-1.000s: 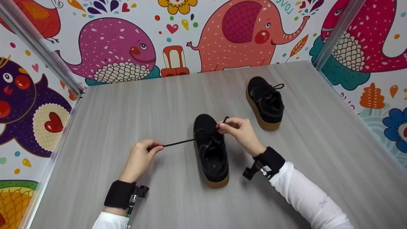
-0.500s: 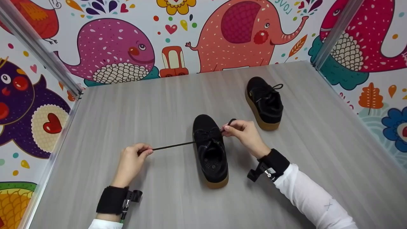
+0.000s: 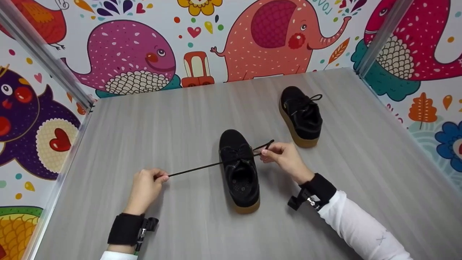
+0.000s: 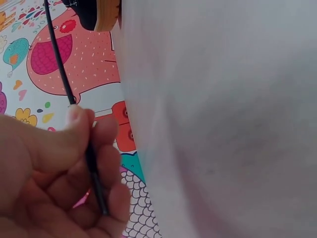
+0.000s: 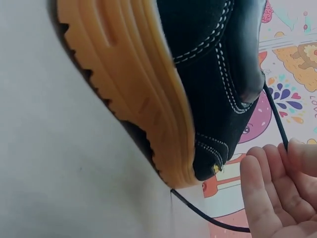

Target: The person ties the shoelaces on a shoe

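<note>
A black shoe (image 3: 232, 139) with a tan sole stands on the grey floor in the head view, toe pointing away. To its left, my left hand (image 3: 147, 189) pinches one end of the black shoelace (image 3: 195, 169), drawn straight out from the shoe. The left wrist view shows that lace (image 4: 59, 64) under the thumb, its tip lying across the curled fingers. On the other side, my right hand (image 3: 287, 160) pinches the lace between thumb and fingers, and a bent length rises above the fingertips. Seen from the right wrist, the lace (image 5: 275, 111) runs taut from the shoe (image 5: 205, 99) to the thumb.
A second black shoe (image 3: 301, 115) stands farther back on the right, its lace looped on top. Walls with printed cartoon animals enclose the grey floor (image 3: 162, 122) at the back and both sides. A metal post (image 3: 382, 39) stands in the right back corner.
My left hand has moved left and toward me, drawing out more lace. My right hand has moved right and slightly toward me, away from the shoe, with its lace. Both shoes stay put.
</note>
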A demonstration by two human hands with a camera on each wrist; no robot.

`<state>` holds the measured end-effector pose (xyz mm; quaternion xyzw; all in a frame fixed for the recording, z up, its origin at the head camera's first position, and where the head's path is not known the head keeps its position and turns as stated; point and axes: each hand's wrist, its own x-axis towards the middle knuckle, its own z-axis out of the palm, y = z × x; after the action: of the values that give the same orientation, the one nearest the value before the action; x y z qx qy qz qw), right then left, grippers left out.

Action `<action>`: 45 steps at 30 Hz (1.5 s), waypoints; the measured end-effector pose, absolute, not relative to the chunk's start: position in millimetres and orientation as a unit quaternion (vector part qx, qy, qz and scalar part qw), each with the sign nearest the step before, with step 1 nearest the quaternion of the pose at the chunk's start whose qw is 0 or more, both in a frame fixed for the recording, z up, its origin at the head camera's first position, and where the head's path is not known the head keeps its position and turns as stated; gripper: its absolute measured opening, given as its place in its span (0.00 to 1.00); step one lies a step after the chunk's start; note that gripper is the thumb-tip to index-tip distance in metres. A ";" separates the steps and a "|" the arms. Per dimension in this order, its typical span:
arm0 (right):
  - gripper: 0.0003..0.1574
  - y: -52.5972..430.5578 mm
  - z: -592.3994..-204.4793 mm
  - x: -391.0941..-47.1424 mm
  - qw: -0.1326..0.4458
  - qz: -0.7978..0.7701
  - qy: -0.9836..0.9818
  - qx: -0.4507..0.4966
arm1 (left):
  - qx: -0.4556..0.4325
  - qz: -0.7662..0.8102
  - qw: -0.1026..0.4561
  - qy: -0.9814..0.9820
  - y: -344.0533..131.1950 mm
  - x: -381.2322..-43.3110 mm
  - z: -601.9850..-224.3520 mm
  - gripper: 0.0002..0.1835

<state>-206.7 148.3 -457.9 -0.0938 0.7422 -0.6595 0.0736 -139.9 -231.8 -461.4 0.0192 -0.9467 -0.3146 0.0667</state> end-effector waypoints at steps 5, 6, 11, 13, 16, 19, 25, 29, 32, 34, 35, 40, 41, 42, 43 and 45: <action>0.11 156.3 -461.6 -201.8 0.081 -0.659 0.743 -0.083 | 0.030 -0.306 0.084 -0.948 -229.7 -138.4 -459.0 0.03; 0.12 157.1 -462.5 -201.3 0.084 -0.662 0.740 -0.083 | 0.029 -0.305 0.087 -0.948 -229.0 -138.4 -458.8 0.02; 0.13 158.5 -464.9 -199.7 0.088 -0.665 0.737 -0.088 | 0.024 -0.293 0.104 -0.950 -227.1 -138.1 -459.7 0.02; 0.13 158.9 -465.1 -198.6 0.090 -0.663 0.738 -0.087 | 0.023 -0.290 0.101 -0.951 -227.4 -138.2 -460.4 0.02; 0.14 158.8 -466.1 -197.6 0.092 -0.666 0.735 -0.084 | 0.019 -0.291 0.089 -0.953 -226.4 -138.8 -461.3 0.02; 0.16 156.8 -467.6 -198.2 0.095 -0.679 0.722 -0.088 | 0.008 -0.292 0.069 -0.954 -222.8 -140.1 -464.0 0.03; 0.17 150.4 -465.2 -198.3 0.093 -0.707 0.695 -0.094 | -0.051 -0.280 0.050 -0.957 -208.0 -141.7 -471.1 0.02; 0.22 147.2 -461.3 -196.7 0.097 -0.720 0.679 -0.103 | -0.075 -0.251 0.056 -0.963 -200.9 -142.1 -475.0 0.04; 0.25 145.5 -458.4 -194.9 0.107 -0.729 0.667 -0.111 | -0.073 -0.238 0.052 -0.967 -199.1 -142.2 -477.0 0.05; 0.26 144.7 -456.6 -193.5 0.114 -0.733 0.661 -0.116 | -0.072 -0.240 0.047 -0.967 -198.7 -142.6 -478.0 0.05; 0.25 144.3 -455.8 -192.9 0.116 -0.735 0.658 -0.118 | -0.072 -0.241 0.044 -0.967 -198.6 -142.7 -478.3 0.06; 0.24 140.9 -452.0 -192.4 0.111 -0.740 0.650 -0.132 | -0.068 -0.254 0.026 -0.964 -198.3 -143.5 -478.1 0.07; 0.24 140.1 -451.3 -192.7 0.108 -0.740 0.650 -0.135 | -0.068 -0.256 0.022 -0.964 -198.4 -143.4 -477.7 0.08; 0.23 139.5 -450.5 -193.2 0.105 -0.737 0.653 -0.139 | -0.067 -0.257 0.014 -0.964 -198.5 -143.4 -476.9 0.08; 0.22 138.9 -449.6 -193.6 0.103 -0.734 0.655 -0.143 | -0.066 -0.257 0.006 -0.964 -198.7 -143.1 -475.7 0.08; 0.21 137.9 -447.4 -194.2 0.100 -0.729 0.661 -0.148 | -0.066 -0.254 -0.011 -0.965 -198.5 -142.9 -472.1 0.09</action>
<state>-194.2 137.9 -447.4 -0.1480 0.6610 -0.7288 0.0995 -142.9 -198.5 -472.1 -0.0661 -0.9649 -0.2538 -0.0108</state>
